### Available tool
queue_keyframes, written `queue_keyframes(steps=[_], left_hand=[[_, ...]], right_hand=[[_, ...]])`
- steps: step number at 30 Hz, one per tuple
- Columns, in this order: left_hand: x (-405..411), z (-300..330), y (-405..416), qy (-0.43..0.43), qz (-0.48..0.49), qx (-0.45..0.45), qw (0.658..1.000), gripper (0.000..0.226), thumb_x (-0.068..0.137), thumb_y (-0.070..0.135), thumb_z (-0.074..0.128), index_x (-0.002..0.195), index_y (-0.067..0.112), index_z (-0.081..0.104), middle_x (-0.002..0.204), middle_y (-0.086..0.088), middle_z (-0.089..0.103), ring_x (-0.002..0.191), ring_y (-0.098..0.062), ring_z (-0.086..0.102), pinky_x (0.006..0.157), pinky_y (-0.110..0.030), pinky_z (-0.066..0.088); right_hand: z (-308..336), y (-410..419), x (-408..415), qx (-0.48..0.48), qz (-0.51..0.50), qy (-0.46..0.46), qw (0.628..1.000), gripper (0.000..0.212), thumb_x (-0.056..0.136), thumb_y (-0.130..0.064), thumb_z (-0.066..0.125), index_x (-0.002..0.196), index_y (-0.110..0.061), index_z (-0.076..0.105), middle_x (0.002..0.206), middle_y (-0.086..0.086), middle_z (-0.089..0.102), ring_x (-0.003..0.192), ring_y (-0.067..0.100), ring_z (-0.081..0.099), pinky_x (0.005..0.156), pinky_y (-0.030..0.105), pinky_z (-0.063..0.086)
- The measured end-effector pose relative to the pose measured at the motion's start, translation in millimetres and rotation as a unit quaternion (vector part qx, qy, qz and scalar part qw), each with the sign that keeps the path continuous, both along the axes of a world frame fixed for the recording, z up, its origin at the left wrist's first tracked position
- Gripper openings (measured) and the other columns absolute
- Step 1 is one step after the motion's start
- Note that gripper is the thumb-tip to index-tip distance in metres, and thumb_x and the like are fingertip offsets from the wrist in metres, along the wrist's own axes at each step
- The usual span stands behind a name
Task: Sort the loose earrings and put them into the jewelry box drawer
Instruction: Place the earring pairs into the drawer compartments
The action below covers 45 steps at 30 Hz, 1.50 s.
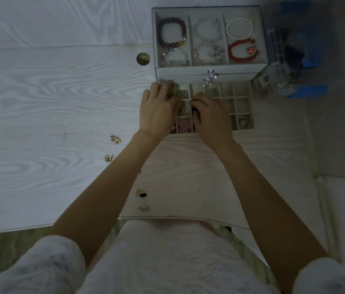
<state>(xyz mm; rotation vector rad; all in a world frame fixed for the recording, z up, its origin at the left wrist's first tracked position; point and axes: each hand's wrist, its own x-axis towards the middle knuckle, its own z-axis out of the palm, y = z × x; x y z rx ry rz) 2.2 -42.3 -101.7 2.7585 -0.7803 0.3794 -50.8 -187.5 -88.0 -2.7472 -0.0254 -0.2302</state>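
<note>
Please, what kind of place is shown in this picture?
Probably a dressing table or desk at home: a pale wood-grain tabletop, a white jewelry box with bead bracelets on top, and its open gridded drawer, where both hands work.

No text, label, brand, number or sign can be read anywhere in the head view. The picture is dim, and the blue and clear items at the upper right of the frame are too blurred to show any lettering.

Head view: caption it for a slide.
Both hands over the open jewelry box drawer; loose earrings wait on the table.
</note>
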Motion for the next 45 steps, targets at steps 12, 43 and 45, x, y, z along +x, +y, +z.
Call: queue_keyframes(steps=[12,43,45], left_hand=[[-96.8,29.5,111.4,0.135,0.066,-0.152,0.977,0.019,0.092,0.015,0.053,0.104,0.012,0.068,0.089,-0.004,0.069,0.079,-0.02,0.057,0.071,-0.023,0.039],[-113.2,-5.4,152.8,0.187,0.177,-0.174,0.951,0.015,0.083,0.009,0.065,0.097,0.006,0.071,0.096,-0.011,0.066,0.074,-0.023,0.064,0.069,-0.034,0.055],[-111.0,-5.4,152.8,0.185,0.173,-0.166,0.953,0.013,0.083,0.008,0.065,0.094,0.005,0.071,0.093,-0.012,0.067,0.074,-0.024,0.064,0.067,-0.034,0.054]], right_hand=[[8.1,44.6,-54.2,0.071,0.098,0.015,0.993,0.023,0.085,-0.004,0.05,0.102,-0.005,0.066,0.105,0.011,0.062,0.103,0.029,0.052,0.091,0.036,0.041],[-30.9,114.9,-74.3,0.05,0.248,0.064,0.965,0.026,0.067,0.01,0.073,0.086,-0.008,0.07,0.077,0.007,0.067,0.067,0.026,0.062,0.05,0.035,0.054],[-29.5,115.5,-74.3,0.045,0.247,0.058,0.966,0.028,0.064,0.011,0.074,0.083,-0.009,0.069,0.073,0.006,0.066,0.064,0.025,0.061,0.047,0.032,0.052]])
